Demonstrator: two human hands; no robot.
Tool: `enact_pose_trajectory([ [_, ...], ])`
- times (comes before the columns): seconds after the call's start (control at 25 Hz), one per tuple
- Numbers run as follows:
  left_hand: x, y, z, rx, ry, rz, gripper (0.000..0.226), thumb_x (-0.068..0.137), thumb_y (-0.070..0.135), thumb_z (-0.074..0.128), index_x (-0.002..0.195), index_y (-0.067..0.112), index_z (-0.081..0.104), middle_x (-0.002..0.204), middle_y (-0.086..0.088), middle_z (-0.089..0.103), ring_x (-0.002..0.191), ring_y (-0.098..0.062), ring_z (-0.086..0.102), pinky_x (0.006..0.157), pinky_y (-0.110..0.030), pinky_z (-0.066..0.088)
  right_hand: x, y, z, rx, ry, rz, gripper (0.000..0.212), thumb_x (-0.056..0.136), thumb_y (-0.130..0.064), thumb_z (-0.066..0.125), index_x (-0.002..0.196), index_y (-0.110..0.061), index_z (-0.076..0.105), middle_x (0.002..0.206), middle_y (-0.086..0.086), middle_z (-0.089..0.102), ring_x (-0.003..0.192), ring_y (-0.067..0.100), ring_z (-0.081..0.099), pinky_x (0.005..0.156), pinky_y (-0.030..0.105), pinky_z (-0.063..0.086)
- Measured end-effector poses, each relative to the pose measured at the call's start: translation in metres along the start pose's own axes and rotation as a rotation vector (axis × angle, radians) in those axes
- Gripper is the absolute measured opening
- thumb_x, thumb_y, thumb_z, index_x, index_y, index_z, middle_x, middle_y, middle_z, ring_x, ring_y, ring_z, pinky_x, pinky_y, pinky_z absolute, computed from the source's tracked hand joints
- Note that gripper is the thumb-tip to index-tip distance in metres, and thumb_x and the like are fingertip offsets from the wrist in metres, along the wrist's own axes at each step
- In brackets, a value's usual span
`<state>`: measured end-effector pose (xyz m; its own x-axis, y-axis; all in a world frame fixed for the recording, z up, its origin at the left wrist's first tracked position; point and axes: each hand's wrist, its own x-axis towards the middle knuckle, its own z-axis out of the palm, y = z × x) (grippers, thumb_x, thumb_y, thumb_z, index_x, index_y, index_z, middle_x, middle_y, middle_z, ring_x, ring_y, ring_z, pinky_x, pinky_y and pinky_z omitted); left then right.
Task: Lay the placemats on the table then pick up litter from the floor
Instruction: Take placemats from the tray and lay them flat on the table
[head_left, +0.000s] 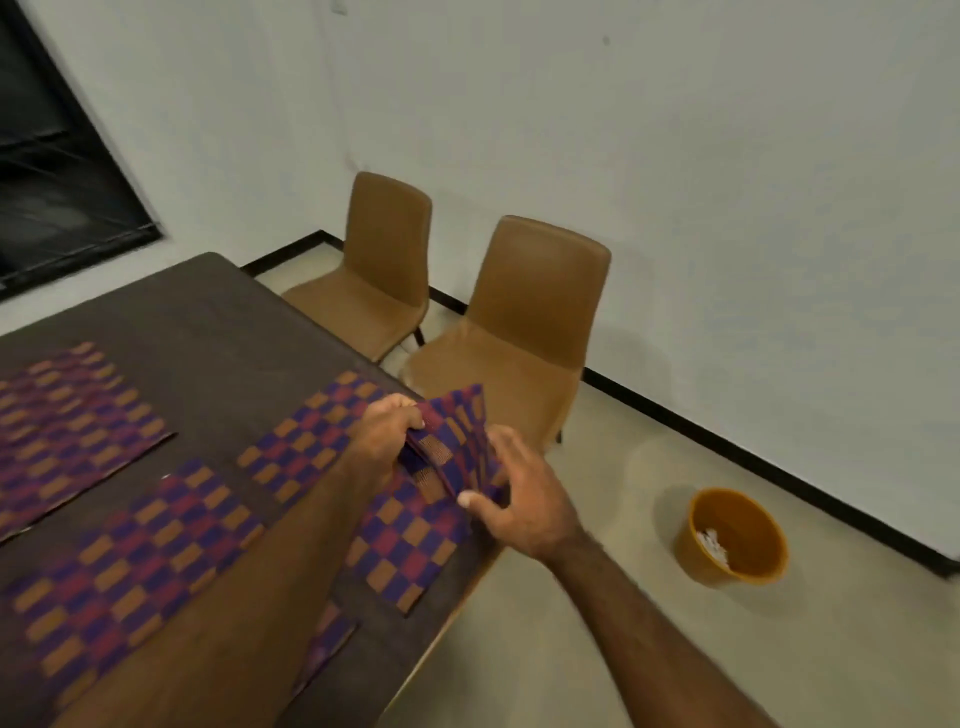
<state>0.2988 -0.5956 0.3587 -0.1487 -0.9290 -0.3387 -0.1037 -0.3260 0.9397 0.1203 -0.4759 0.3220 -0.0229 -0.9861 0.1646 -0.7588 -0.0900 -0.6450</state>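
Left forearm (234, 597) nearest, crossing laid mats (156, 545). Left hand (387, 434) clamps spare mats (457, 431) above the table (208, 312) edge. Right hand (524, 504) pinches their lower corner, fingers curled. Thin, light, floppy weave by the look; best held at the edges.

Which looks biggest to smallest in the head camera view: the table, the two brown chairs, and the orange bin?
1. table
2. nearer chair
3. farther chair, which looks like the same model and may only seem smaller because it is farther away
4. orange bin
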Motion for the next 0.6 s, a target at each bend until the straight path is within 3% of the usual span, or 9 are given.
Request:
enact_pose_trajectory([
  [0.08,0.009,0.003,-0.041,-0.029,0.11,0.005,0.027,0.081,-0.008,0.054,0.064,0.012,0.049,0.056,-0.001,0.047,0.053,-0.016,0.045,0.05,-0.03,0.037,0.021,-0.033,0.029,0.033,-0.139,-0.042,0.097,0.078,-0.07,0.068,0.155,-0.028,0.027,0.153,-0.007,0.04,0.14,0.012,0.04,0.115,0.035,0.037],
  [0.16,0.02,0.006,-0.082,-0.016,0.17,-0.002,0.024,0.084,-0.006,0.056,0.068,0.011,0.05,0.054,0.0,0.049,0.049,-0.015,0.047,0.043,-0.026,0.039,0.042,-0.06,0.056,-0.035,-0.235,-0.031,0.091,0.085,-0.055,0.067,0.158,-0.03,0.019,0.154,-0.004,0.043,0.141,0.015,0.04,0.115,0.033,0.036],
  [0.28,0.034,0.007,-0.136,0.002,0.214,0.011,0.014,0.085,-0.002,0.063,0.082,0.01,0.056,0.066,-0.01,0.057,0.047,-0.014,0.054,0.041,-0.025,0.045,0.073,-0.086,0.083,-0.054,-0.17,-0.012,0.07,0.096,-0.024,0.058,0.157,-0.029,0.026,0.131,0.002,0.065,0.118,0.022,0.061,0.099,0.036,0.049],
  [0.44,0.045,0.01,-0.205,-0.079,0.23,0.001,0.039,0.076,-0.004,0.08,0.102,0.01,0.054,0.082,-0.005,0.061,0.057,-0.012,0.061,0.046,-0.025,0.05,0.125,-0.121,0.102,-0.015,-0.1,0.003,0.064,0.098,-0.017,0.054,0.155,-0.033,0.031,0.118,0.002,0.069,0.105,0.023,0.065,0.087,0.041,0.056],
  [0.48,0.047,0.01,-0.219,-0.082,0.196,-0.026,0.043,0.075,-0.005,0.082,0.106,0.009,0.055,0.088,-0.008,0.063,0.065,-0.015,0.063,0.05,-0.028,0.054,0.137,-0.127,0.104,0.002,-0.095,0.003,0.063,0.098,-0.016,0.053,0.152,-0.036,0.031,0.115,0.0,0.069,0.103,0.022,0.066,0.084,0.043,0.057],
  [0.6,0.053,0.006,-0.26,-0.061,0.115,-0.102,0.044,0.071,-0.013,0.08,0.107,0.006,0.064,0.107,-0.023,0.07,0.085,-0.03,0.068,0.085,-0.055,0.059,0.172,-0.14,0.113,0.023,-0.078,-0.008,0.061,0.097,-0.013,0.051,0.149,-0.039,0.033,0.112,-0.001,0.069,0.1,0.022,0.066,0.08,0.041,0.058],
])
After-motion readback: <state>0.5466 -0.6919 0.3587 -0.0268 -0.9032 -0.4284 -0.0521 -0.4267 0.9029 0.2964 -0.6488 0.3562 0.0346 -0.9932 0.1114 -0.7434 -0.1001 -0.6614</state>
